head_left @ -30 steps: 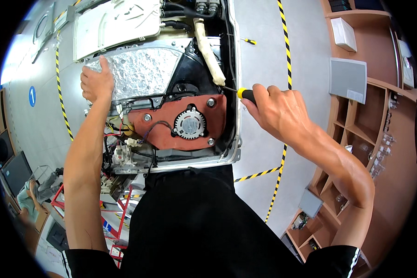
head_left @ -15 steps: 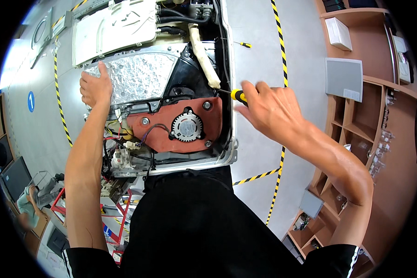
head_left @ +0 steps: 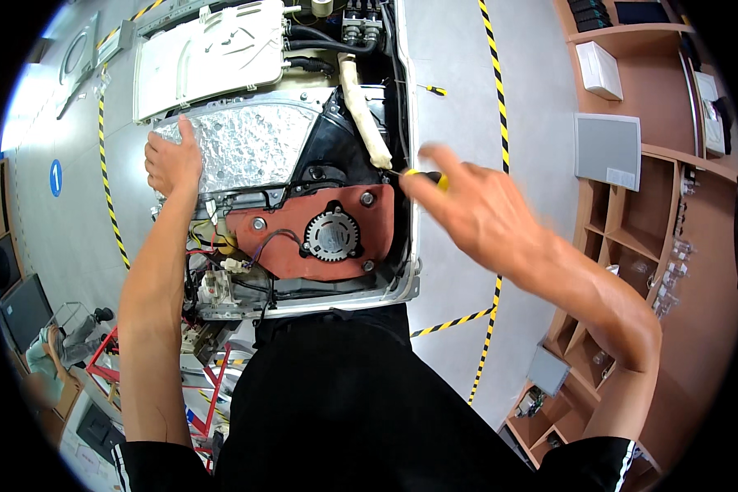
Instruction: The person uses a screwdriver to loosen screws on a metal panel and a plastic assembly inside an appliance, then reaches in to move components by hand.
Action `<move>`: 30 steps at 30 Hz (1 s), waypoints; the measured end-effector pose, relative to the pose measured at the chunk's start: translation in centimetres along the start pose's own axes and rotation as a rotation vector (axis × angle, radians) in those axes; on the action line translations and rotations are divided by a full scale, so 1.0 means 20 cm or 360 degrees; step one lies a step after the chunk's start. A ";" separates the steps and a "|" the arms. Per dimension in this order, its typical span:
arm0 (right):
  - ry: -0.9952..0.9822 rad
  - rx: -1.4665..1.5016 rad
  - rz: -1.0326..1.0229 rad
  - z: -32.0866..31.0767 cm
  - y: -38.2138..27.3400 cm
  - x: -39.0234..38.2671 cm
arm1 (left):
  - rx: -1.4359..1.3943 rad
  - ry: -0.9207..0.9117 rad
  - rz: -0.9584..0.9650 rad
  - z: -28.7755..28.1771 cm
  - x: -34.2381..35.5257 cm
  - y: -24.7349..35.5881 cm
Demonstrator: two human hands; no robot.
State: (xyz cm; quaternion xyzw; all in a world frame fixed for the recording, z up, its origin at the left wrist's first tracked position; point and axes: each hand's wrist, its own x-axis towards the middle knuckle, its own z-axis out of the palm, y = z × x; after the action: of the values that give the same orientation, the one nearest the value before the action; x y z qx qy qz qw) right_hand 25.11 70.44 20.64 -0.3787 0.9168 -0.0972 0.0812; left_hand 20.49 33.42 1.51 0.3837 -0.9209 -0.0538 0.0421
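An opened appliance, apparently a washing machine or dryer, lies before me. My left hand (head_left: 174, 161) grips the left edge of its silver foil-covered panel (head_left: 250, 146), thumb lying over the foil. At the right side, my right hand (head_left: 480, 201) holds a yellow-and-black screwdriver (head_left: 425, 175); the hand is partly smeared by motion. The screwdriver's shaft points left, its tip by the lower end of a cream-coloured hose (head_left: 363, 119). Whether the tip touches a fastener is too small to tell. Below sits a reddish-brown plate (head_left: 291, 217) with a round slotted metal motor (head_left: 333, 233).
A white plastic cover (head_left: 209, 61) lies across the appliance's far part. Loose wires and connectors (head_left: 234, 266) hang at the near left corner. Another screwdriver (head_left: 436, 90) lies to the right of the housing. Wooden shelving (head_left: 631, 213) stands farther right. A seated person (head_left: 53, 353) is at far left.
My right hand has shifted slightly, its thumb now nearer the screwdriver's shaft and its fingers raised. The appliance appears a little lower in view. My left hand keeps its place on the panel edge.
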 end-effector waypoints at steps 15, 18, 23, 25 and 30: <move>-0.0008 -0.0117 -0.0089 0.10 0.04 -0.06 | 0.0016 0.0044 0.0051 0.00 0.01 0.02; -0.0590 -0.0064 0.0482 0.02 0.00 -0.02 | 0.0002 0.0012 0.0025 0.00 -0.02 0.03; -0.0238 -0.0139 0.0168 -0.01 0.02 -0.02 | -0.0047 -0.0007 -0.0009 -0.01 0.00 0.02; -0.0207 -0.0237 -0.0160 -0.01 0.02 -0.04 | -0.0043 -0.0028 -0.0005 -0.01 0.00 0.01; -0.0279 -0.0204 0.0175 0.06 0.05 -0.02 | -0.0049 -0.0019 0.0015 -0.01 -0.01 0.03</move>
State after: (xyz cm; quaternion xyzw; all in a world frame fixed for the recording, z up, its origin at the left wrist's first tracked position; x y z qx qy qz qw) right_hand 24.99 71.39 19.28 -0.3393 0.9299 -0.0004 0.1421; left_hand 20.28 34.06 1.68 0.3782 -0.9221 -0.0700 0.0428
